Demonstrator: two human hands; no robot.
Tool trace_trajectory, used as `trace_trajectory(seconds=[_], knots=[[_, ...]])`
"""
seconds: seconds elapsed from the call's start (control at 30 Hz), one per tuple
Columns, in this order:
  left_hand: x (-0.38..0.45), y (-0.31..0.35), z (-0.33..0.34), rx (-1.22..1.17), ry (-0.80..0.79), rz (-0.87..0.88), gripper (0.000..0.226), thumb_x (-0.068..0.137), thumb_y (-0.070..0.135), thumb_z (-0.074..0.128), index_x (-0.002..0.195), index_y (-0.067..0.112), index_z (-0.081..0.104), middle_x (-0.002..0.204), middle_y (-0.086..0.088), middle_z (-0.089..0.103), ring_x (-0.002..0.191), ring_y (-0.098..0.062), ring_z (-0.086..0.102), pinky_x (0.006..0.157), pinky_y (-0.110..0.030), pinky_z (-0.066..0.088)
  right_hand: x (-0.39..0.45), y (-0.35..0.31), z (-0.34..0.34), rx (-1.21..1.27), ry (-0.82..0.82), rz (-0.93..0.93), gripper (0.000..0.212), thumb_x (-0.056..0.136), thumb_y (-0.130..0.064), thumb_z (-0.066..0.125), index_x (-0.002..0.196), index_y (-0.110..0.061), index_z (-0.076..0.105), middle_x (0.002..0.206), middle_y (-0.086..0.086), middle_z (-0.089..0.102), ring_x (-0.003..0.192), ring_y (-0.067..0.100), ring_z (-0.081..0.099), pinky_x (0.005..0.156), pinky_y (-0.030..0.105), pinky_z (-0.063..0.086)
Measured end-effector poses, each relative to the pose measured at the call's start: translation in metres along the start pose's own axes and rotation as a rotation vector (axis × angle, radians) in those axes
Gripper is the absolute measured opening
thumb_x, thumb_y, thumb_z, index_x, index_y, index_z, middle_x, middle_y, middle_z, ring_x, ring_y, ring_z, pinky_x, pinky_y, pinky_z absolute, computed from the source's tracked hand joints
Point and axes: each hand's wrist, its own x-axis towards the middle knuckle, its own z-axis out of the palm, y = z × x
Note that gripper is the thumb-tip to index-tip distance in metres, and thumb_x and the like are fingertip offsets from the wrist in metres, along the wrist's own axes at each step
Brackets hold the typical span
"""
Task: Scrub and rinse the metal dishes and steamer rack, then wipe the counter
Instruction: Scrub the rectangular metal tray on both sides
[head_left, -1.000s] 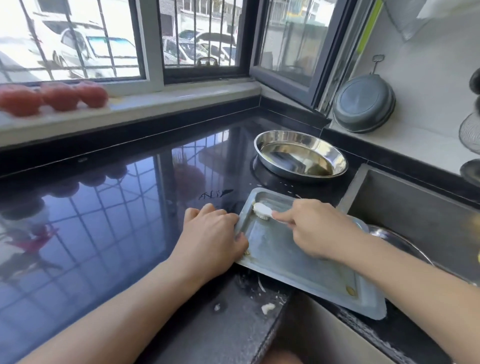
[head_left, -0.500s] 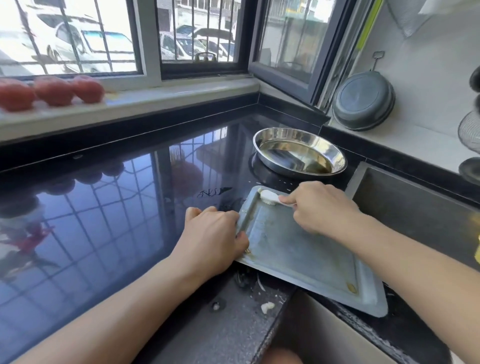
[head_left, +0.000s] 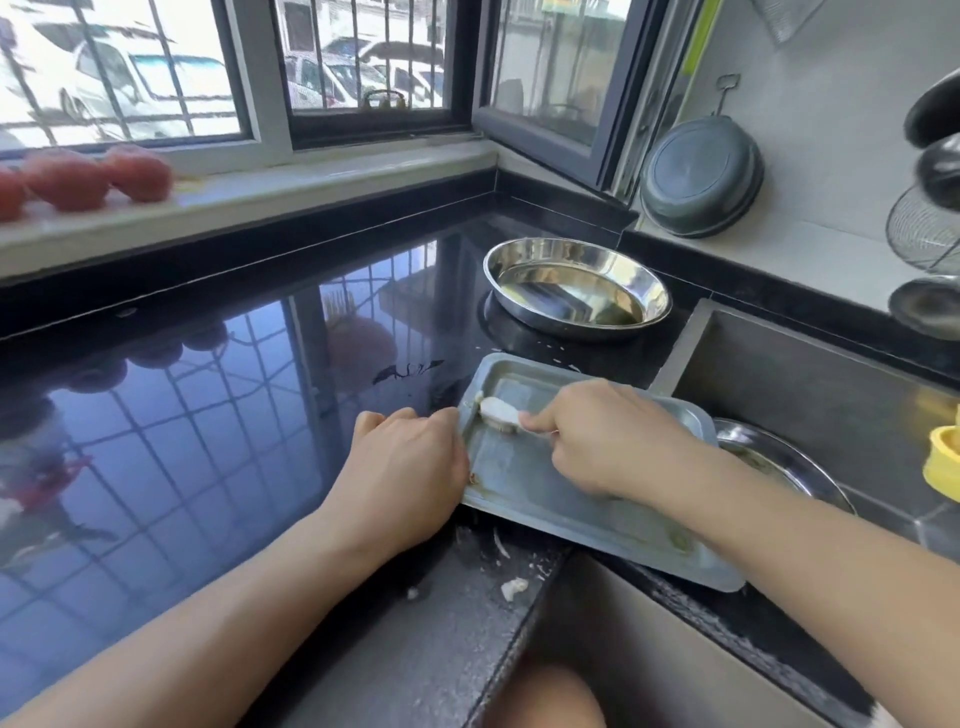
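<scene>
Head view: left hand (head_left: 410, 467) grips the left rim of the one flat tray (head_left: 545, 493), which lies on the black counter (head_left: 208, 415) with a corner over the sink (head_left: 810, 395); right hand (head_left: 608, 441) grasps one small brush (head_left: 500, 414), bristles on the tray. Judged early: tray mid-scrub, residue visible, crumbs on counter. One round dish (head_left: 576, 286) waits behind, a second dish (head_left: 779, 462) in the sink; rinsing and wiping remain, no steamer rack identified.

A glossy black counter (head_left: 208, 415) fills the left and centre of the frame. A rectangular metal tray (head_left: 545, 499) is laid on it right of centre, an oval steel dish (head_left: 576, 286) behind it toward the upper right, and white scraps (head_left: 513, 588) below the tray.
</scene>
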Motion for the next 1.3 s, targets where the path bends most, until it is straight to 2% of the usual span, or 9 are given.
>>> trace_trajectory(seconds=[0.07, 0.2, 0.37, 0.5, 0.6, 0.7, 0.83, 1.0, 1.3], knots=[[0.003, -0.002, -0.005, -0.082, -0.058, -0.037, 0.031, 0.106, 0.029, 0.033, 0.087, 0.021, 0.057, 0.075, 0.003, 0.061, 0.084, -0.023, 0.052, 0.087, -0.04, 0.037, -0.003, 0.003, 0.006, 0.048, 0.001, -0.026, 0.054, 0.1, -0.02, 0.044, 0.141, -0.054, 0.049, 0.117, -0.006, 0.059, 0.106, 0.03, 0.059, 0.061, 0.032, 0.039], [0.007, -0.005, -0.013, -0.213, -0.172, -0.103, 0.036, 0.106, 0.021, 0.034, 0.106, 0.021, 0.07, 0.085, 0.002, 0.07, 0.09, -0.022, 0.059, 0.088, -0.039, 0.038, -0.045, -0.005, 0.015, 0.117, -0.05, -0.22, 0.044, 0.105, -0.033, 0.043, 0.138, -0.062, 0.047, 0.084, -0.015, 0.038, 0.096, 0.023, 0.056, 0.073, 0.031, 0.037], [0.009, -0.005, -0.021, -0.329, -0.231, -0.131, 0.035, 0.108, 0.026, 0.042, 0.118, 0.036, 0.074, 0.094, 0.008, 0.075, 0.1, -0.023, 0.065, 0.104, -0.046, 0.045, -0.024, 0.004, 0.002, 0.063, -0.04, -0.121, 0.042, 0.105, -0.036, 0.042, 0.136, -0.064, 0.047, 0.107, -0.013, 0.051, 0.117, 0.029, 0.057, 0.079, 0.035, 0.04], [0.009, -0.005, -0.021, -0.362, -0.225, -0.142, 0.034, 0.108, 0.024, 0.043, 0.114, 0.033, 0.075, 0.087, 0.001, 0.076, 0.09, -0.024, 0.066, 0.104, -0.045, 0.046, -0.029, 0.003, 0.008, 0.092, -0.105, -0.212, 0.044, 0.104, -0.033, 0.046, 0.134, -0.064, 0.049, 0.088, -0.017, 0.042, 0.11, 0.026, 0.058, 0.079, 0.034, 0.043], [0.01, -0.007, -0.02, -0.38, -0.222, -0.162, 0.034, 0.107, 0.023, 0.044, 0.113, 0.034, 0.076, 0.081, 0.0, 0.075, 0.079, -0.023, 0.063, 0.098, -0.042, 0.046, -0.033, 0.006, 0.012, 0.096, -0.113, -0.221, 0.045, 0.104, -0.033, 0.048, 0.134, -0.066, 0.047, 0.095, -0.016, 0.045, 0.108, 0.022, 0.058, 0.081, 0.034, 0.046], [0.01, -0.008, -0.02, -0.392, -0.224, -0.177, 0.03, 0.105, 0.026, 0.048, 0.109, 0.032, 0.077, 0.084, 0.001, 0.076, 0.087, -0.024, 0.067, 0.104, -0.045, 0.047, -0.028, 0.009, 0.01, 0.058, -0.036, -0.174, 0.042, 0.106, -0.036, 0.042, 0.137, -0.064, 0.045, 0.094, -0.018, 0.042, 0.109, 0.024, 0.057, 0.078, 0.034, 0.044], [0.012, -0.011, -0.023, -0.436, -0.215, -0.2, 0.025, 0.103, 0.028, 0.056, 0.115, 0.034, 0.077, 0.089, 0.011, 0.078, 0.088, -0.011, 0.071, 0.086, -0.03, 0.056, -0.037, 0.005, 0.017, 0.137, -0.096, -0.243, 0.039, 0.104, -0.038, 0.049, 0.131, -0.066, 0.05, 0.086, -0.018, 0.042, 0.104, 0.02, 0.058, 0.081, 0.032, 0.046], [0.015, -0.013, -0.024, -0.469, -0.224, -0.176, 0.026, 0.102, 0.028, 0.06, 0.123, 0.028, 0.075, 0.098, 0.016, 0.072, 0.092, 0.0, 0.066, 0.068, -0.006, 0.041, -0.053, 0.038, -0.009, 0.117, -0.051, -0.188, 0.041, 0.104, -0.029, 0.053, 0.13, -0.061, 0.056, 0.088, -0.017, 0.05, 0.093, 0.005, 0.049, 0.084, 0.025, 0.041], [0.017, -0.011, -0.028, -0.428, -0.204, -0.187, 0.029, 0.1, 0.029, 0.063, 0.127, 0.025, 0.074, 0.085, 0.021, 0.064, 0.074, 0.008, 0.057, 0.057, -0.005, 0.035, -0.057, -0.017, -0.001, 0.128, -0.029, -0.237, 0.035, 0.105, -0.046, 0.042, 0.134, -0.062, 0.052, 0.088, -0.012, 0.047, 0.096, 0.017, 0.053, 0.083, 0.041, 0.048]])
